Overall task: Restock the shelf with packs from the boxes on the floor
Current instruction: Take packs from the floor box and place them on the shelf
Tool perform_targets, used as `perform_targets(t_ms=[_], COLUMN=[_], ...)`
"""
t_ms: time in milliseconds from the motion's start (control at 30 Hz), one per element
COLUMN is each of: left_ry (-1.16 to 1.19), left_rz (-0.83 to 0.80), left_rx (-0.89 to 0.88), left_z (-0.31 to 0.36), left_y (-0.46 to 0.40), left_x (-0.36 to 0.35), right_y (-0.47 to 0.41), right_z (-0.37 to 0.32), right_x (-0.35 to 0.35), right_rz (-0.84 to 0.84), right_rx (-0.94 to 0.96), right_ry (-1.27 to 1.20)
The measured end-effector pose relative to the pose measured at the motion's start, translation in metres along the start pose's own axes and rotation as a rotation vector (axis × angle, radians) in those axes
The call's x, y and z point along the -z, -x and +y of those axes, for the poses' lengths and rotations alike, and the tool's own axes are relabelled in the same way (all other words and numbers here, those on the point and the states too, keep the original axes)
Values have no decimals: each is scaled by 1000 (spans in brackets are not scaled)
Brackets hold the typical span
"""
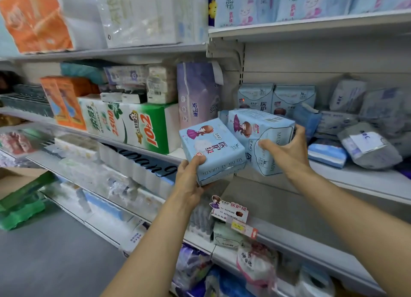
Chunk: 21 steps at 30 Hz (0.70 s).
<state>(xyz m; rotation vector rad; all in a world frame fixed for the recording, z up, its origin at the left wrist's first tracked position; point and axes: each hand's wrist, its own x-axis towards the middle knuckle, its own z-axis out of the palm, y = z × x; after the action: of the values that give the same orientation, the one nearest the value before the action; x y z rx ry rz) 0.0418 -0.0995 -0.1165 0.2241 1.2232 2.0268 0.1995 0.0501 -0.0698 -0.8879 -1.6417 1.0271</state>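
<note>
The left hand [189, 176] is gripping a pale blue soft plastic pack printed with a cartoon girl [211, 149], thumb curled over its near top edge and fingers wrapped underneath, holding it tilted in front of the grey metal shelf [367, 185]. The right hand [287, 147] is clasping a second matching pale blue pack [260, 136], thumb on the front face and fingers curled round its far side, just above the shelf's front edge. The two packs are touching side by side. Two more upright pale blue packs [275, 98] are standing behind them on the shelf, beside slumped grey plastic packs [367, 145].
</note>
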Motion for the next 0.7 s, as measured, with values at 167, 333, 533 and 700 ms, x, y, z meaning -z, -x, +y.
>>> perform_targets(t_ms=[167,333,533,700], left_ry=[-28,-2,-8,4], left_rz=[38,18,-11,25], left_rx=[-37,-28,-66,-90], left_z=[-11,-24,-34,-37], left_y=[34,76,108,128], left_x=[4,1,5,21], right_y=[29,59,79,90], right_z=[-6,-9,-13,-7], right_x=[30,60,86,87], right_rz=[-7,-14,-7,-9], right_rx=[15,8,-15,-76], right_ry=[-34,-49,-124,-165])
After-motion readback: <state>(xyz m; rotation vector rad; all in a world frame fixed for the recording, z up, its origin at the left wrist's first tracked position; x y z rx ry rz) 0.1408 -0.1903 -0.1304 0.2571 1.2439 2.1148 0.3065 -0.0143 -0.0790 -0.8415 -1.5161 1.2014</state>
